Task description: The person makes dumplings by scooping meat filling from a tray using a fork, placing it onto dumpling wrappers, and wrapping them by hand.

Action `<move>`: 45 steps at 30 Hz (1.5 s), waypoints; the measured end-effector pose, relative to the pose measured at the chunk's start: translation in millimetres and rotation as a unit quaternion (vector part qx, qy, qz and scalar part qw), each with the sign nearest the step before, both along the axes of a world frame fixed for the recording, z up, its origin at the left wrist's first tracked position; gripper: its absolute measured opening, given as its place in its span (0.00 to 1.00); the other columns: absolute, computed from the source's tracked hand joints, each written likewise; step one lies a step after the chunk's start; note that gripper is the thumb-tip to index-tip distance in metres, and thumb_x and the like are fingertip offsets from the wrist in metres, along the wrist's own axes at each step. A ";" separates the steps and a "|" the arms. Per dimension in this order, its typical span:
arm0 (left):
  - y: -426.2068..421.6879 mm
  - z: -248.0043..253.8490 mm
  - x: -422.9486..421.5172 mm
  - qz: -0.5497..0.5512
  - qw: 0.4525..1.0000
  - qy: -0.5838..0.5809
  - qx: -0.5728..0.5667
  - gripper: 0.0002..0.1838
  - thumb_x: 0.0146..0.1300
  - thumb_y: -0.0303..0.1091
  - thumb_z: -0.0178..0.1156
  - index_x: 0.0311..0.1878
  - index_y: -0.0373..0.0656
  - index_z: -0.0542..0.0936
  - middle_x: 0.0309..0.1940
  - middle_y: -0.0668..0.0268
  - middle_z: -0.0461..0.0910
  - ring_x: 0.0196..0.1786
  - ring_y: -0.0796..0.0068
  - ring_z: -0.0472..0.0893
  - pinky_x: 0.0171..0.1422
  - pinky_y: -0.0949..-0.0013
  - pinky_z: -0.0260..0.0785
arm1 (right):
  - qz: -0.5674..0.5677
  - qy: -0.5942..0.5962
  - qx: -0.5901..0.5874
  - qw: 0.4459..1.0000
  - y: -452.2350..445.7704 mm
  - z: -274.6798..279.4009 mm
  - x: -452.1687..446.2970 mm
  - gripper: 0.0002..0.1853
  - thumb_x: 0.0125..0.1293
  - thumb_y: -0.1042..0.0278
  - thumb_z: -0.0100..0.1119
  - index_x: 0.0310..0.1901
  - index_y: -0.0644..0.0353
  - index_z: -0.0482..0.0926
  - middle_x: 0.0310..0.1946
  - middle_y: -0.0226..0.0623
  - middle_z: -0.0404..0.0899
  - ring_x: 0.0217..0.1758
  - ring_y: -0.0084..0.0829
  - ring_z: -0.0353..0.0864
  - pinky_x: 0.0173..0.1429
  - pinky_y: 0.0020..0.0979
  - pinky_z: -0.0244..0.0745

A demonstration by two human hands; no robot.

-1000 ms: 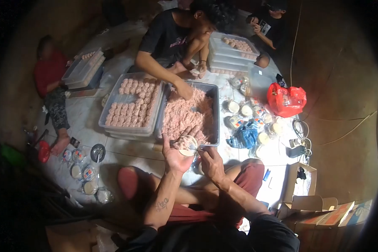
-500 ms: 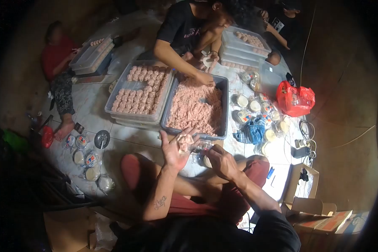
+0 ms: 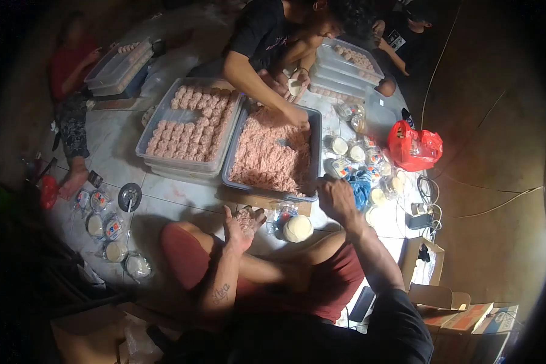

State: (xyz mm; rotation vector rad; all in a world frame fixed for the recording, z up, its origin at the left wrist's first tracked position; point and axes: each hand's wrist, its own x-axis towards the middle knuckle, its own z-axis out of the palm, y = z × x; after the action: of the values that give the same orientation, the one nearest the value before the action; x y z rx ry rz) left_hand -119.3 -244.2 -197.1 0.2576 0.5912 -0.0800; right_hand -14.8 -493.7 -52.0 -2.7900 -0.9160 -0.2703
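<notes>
My left hand (image 3: 239,233) is cupped palm up above my crossed legs, holding a lump of pink minced meat (image 3: 245,218); any wrapper under the meat is hard to make out. My right hand (image 3: 338,199) is closed in a fist at the near right corner of the grey tub (image 3: 267,194). What it grips, if anything, is hidden. Loose minced meat (image 3: 270,151) fills the tub. A stack of round pale dumpling wrappers (image 3: 298,229) lies on the floor between my hands, beside clear plastic packaging (image 3: 279,217).
Left of the tub, a clear container (image 3: 224,155) holds rows of shaped meat pieces. A co-worker's hand (image 3: 295,115) reaches into the tub. Wrapper packs (image 3: 340,145), a blue cloth (image 3: 361,185) and a red bag (image 3: 414,145) lie right. More packs (image 3: 113,227) and a dish (image 3: 129,197) lie left.
My left hand has lowered and its fingers have curled more around the meat. My right hand has moved up and away from it to the tub's corner, uncovering the wrapper stack.
</notes>
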 end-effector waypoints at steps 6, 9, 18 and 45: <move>-7.1 -5.5 2.7 -0.013 0.996 -0.008 0.088 0.43 0.70 0.75 0.38 0.57 0.39 0.74 0.45 0.51 0.83 0.48 0.54 0.84 0.56 0.52 0.77 | -0.075 0.020 -0.046 0.996 -21.4 -26.4 -4.8 0.08 0.64 0.71 0.50 0.31 0.63 0.76 0.25 0.52 0.78 0.27 0.53 0.81 0.29 0.50 0.74; -11.4 -4.8 5.7 -0.019 0.993 -0.036 0.107 0.41 0.71 0.74 0.37 0.56 0.41 0.75 0.47 0.55 0.83 0.49 0.56 0.84 0.58 0.53 0.76 | -0.055 -0.012 -0.032 0.998 -15.5 -40.4 -20.4 0.05 0.65 0.75 0.50 0.32 0.65 0.74 0.23 0.50 0.74 0.26 0.50 0.78 0.29 0.46 0.73; -11.0 -5.8 7.7 -0.040 0.993 -0.084 0.066 0.47 0.67 0.78 0.39 0.59 0.38 0.77 0.52 0.55 0.83 0.54 0.54 0.83 0.62 0.51 0.74 | -0.062 0.082 0.132 0.986 36.5 -40.6 -38.1 0.06 0.67 0.75 0.51 0.37 0.69 0.77 0.28 0.57 0.79 0.33 0.56 0.82 0.38 0.46 0.76; 1.4 45.7 -32.3 -0.116 0.973 -0.157 -0.123 0.58 0.67 0.78 0.39 0.71 0.21 0.62 0.68 0.39 0.70 0.71 0.46 0.71 0.79 0.50 0.58 | 0.081 0.182 0.042 0.979 10.0 -11.5 -96.0 0.20 0.66 0.73 0.53 0.59 0.53 0.81 0.56 0.51 0.78 0.46 0.50 0.85 0.46 0.43 0.82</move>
State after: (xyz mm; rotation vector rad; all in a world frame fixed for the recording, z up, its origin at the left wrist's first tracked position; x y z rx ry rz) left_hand -151.6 -242.8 -151.4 0.0930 0.2301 -0.3309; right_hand -110.8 -483.8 -63.5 -2.5469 -1.0002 0.2148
